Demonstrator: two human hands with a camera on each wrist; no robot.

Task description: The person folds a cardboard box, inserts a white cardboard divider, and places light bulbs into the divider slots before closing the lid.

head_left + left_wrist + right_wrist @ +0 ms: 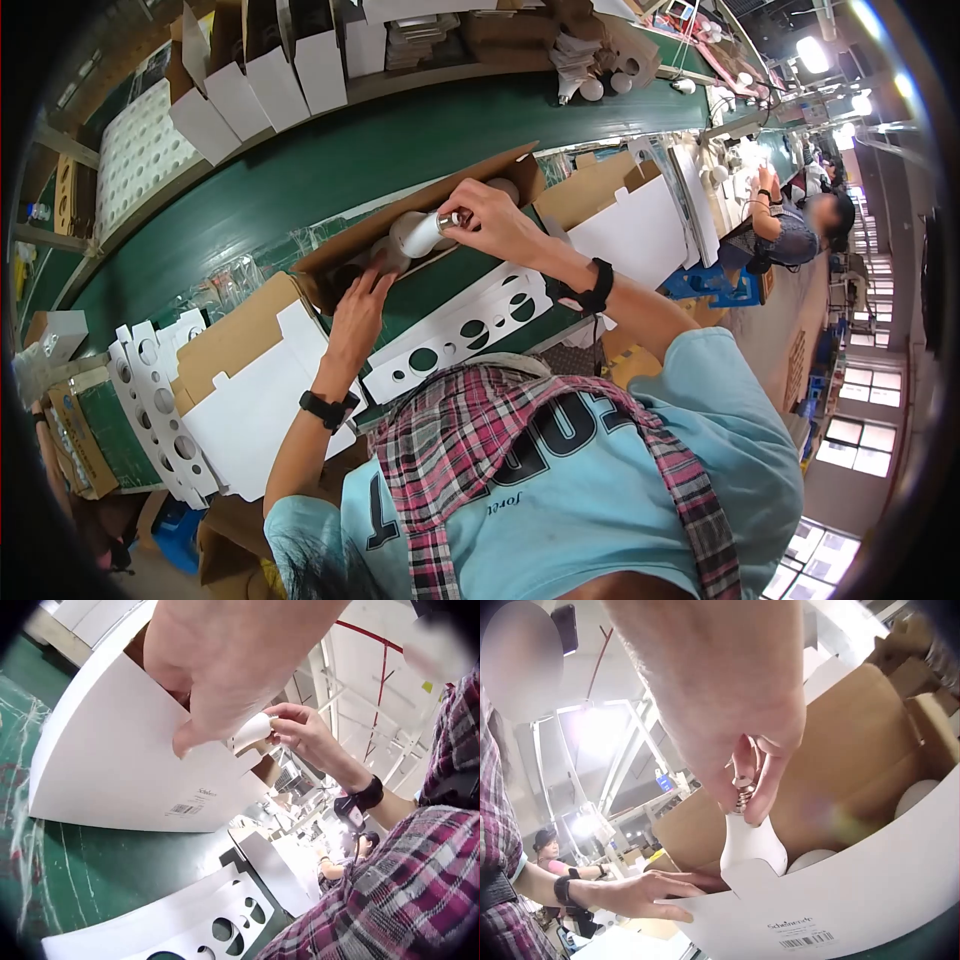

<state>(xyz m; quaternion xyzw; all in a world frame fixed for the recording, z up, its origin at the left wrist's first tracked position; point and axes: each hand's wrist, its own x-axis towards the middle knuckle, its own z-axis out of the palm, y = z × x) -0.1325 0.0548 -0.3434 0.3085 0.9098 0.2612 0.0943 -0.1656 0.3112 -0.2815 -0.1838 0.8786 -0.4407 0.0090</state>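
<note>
Beneath everything runs the green worktop [230,215], with the long open box [350,240] near the centre of the head view, white outside and brown inside. From it, we see flat box blanks at 8 o'clock [240,405] and at 3 o'clock [630,225], and white upright boxes [275,92] at 11 o'clock, beyond the bare green strip. The cut-out card strip [447,346], punched with round holes, lies just beside the box at 5 o'clock.

Our left hand [358,318] holds the box's near wall at its 7 o'clock end, fingers over the rim inside and thumb against the printed outside. Our right hand [490,222] pinches the threaded metal base of the white bulb [420,236] between thumb and fingertips. The bulb tilts, its base towards 2 o'clock and its globe down at the box opening. Other bulbs [814,859] sit inside, their round white tops showing.
</note>
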